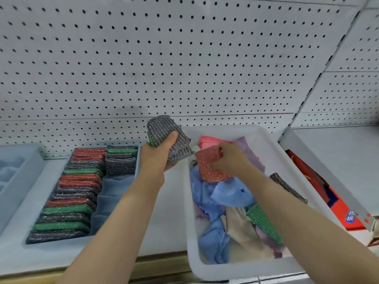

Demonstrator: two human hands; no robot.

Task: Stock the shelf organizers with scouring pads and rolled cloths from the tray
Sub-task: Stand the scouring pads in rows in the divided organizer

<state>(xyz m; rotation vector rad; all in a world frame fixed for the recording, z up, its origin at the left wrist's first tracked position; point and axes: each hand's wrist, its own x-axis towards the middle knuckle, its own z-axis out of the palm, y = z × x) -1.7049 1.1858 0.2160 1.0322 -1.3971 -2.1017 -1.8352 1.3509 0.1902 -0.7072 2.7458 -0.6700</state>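
At far left we see the edge of a pale organizer (18, 171), its contents blurred. Beside it, the blue organizer (114, 193) has its left column packed with upright red, green and grey scouring pads (69, 199); the right column is filled only at its far end. Above the gap between organizer and tray, our left hand (158, 154) is clamped on a stack of pads (170, 140), grey mesh with 1 green edge showing. Our right hand (231, 158) pinches 1 red pad (209, 162) over the white tray (266, 136). We judge that adding it could loosen the stack, dropping pads. The tray holds crumpled, unrolled cloths (215, 193) in blue, lilac, beige and pink, plus 1 green pad (264, 222) and 1 grey pad (287, 186).
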